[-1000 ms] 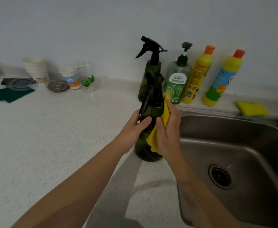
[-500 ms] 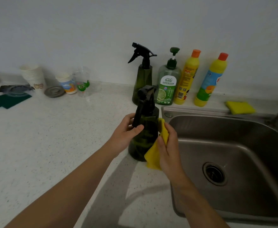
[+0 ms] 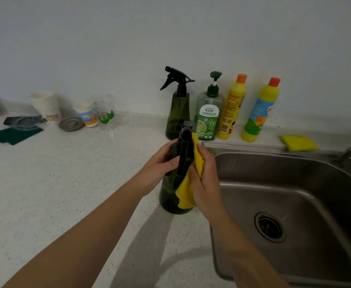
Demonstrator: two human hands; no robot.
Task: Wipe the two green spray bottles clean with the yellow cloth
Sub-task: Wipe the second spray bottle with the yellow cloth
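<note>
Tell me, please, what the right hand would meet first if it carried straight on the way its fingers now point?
The right hand, gripping the yellow cloth against the near dark green spray bottle, points up and away toward the wall. Likely first: the green pump bottle of lime dish soap, though depth is unclear.

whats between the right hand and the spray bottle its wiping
The yellow cloth. In the head view the right hand presses it against the side of the near green spray bottle, which the left hand grips from the other side.
</note>
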